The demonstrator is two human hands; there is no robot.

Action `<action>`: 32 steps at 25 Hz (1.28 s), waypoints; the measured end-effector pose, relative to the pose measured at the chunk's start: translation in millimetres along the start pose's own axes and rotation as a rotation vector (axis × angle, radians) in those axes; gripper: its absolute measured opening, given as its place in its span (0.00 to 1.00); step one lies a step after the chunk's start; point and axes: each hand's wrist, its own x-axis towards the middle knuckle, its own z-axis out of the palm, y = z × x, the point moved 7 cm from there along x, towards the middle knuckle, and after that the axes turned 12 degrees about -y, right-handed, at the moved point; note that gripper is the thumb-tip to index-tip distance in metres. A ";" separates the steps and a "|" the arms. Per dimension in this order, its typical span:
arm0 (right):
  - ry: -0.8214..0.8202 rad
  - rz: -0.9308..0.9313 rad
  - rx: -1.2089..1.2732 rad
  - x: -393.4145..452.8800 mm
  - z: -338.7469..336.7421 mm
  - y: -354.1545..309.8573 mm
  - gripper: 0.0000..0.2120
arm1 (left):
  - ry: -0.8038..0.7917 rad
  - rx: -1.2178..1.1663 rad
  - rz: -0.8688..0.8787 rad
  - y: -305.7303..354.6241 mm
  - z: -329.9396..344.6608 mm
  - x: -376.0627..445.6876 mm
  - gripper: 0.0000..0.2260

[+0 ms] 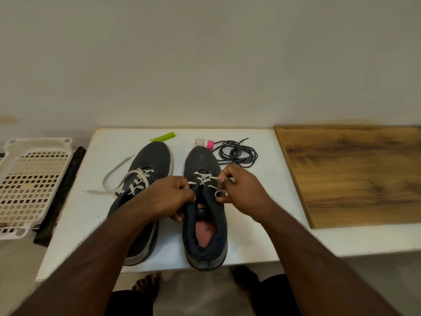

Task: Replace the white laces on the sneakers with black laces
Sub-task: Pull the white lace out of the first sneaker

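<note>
On the white table against a plain wall, the left hand gripped the right sneaker by its tongue while the right hand pinched its soft, limp white lace, best pulled near an eyelet; the black laces lay coiled just beyond.

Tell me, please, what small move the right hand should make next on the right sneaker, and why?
Probably the right hand should draw the white lace it pinches out through the top eyelet. The right sneaker is still laced white down to the toe, the left hand steadies its tongue, and the black laces lie coiled, unused, behind it.
</note>
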 end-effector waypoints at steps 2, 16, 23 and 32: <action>0.088 0.002 -0.106 -1.3 -17.1 2.2 0.07 | 0.003 0.053 0.012 1.0 0.2 -1.2 0.08; 0.108 -0.050 -0.195 -38.0 32.2 3.0 0.20 | -0.024 0.124 0.068 7.3 6.0 -10.9 0.12; 0.229 0.070 -0.202 -47.3 20.1 22.3 0.10 | -0.064 0.145 0.076 7.4 9.6 -9.5 0.09; 0.183 0.103 -0.259 -16.4 9.0 21.5 0.09 | -0.076 0.213 0.030 2.7 0.4 -11.8 0.08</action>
